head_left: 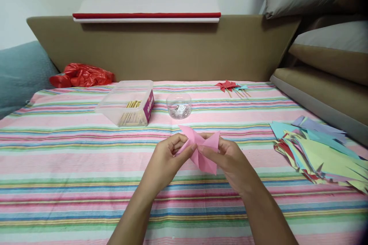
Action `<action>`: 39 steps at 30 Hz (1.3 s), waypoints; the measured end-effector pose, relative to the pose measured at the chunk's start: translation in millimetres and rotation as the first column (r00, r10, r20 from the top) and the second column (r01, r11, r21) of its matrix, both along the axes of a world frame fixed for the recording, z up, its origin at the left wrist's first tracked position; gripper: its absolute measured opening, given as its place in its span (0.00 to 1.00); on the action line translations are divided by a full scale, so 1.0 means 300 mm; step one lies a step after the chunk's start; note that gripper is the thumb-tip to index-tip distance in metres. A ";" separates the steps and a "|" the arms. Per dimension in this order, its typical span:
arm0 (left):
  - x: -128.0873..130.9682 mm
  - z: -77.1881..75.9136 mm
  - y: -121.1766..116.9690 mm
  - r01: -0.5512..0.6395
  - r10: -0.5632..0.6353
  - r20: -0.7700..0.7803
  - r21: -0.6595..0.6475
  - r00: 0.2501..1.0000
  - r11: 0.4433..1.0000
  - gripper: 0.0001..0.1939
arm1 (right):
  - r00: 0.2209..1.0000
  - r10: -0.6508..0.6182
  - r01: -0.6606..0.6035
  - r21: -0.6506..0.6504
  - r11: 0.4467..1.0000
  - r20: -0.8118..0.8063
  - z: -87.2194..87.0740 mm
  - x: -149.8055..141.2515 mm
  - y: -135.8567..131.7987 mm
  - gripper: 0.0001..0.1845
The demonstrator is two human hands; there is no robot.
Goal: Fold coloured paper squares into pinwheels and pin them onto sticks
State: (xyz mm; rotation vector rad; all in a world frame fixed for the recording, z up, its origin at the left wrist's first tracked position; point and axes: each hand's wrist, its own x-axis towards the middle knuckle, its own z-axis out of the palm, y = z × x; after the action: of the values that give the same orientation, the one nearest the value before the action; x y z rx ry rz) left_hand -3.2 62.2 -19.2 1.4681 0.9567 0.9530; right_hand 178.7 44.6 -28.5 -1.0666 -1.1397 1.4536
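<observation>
A pink paper pinwheel (204,160) is held up between both hands above the striped cloth. My left hand (169,157) pinches it near the centre with the thumb, its fingers curled behind the left blade. From the other side my right hand (227,157) grips it, thumb tip also pressed at the centre and fingers behind the paper. The two thumb tips nearly touch. Whether a pin sits under them is hidden. Just beyond the hands stands a round clear tub (178,106) with small metallic pieces and a white label inside.
A clear plastic box (126,93) of short wooden sticks stands left of the tub. Finished red and blue pinwheels on sticks (230,86) lie at the back right. Cut coloured paper (322,153) is piled at right. A red plastic bag (83,75) lies back left, cushions (330,49) at right.
</observation>
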 end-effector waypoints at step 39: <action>0.116 -0.024 -0.032 -0.366 0.414 0.304 -0.203 0.858 0.908 0.14 | 0.797 -0.398 0.392 -0.111 0.913 -0.455 -0.025 -0.203 -0.005 0.12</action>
State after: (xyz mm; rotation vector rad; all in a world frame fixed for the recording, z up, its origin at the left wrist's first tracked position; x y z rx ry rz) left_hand 31.5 52.6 -26.3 0.9596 1.0567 1.3591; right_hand 117.9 43.1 -35.9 -0.8298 -0.5189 1.2803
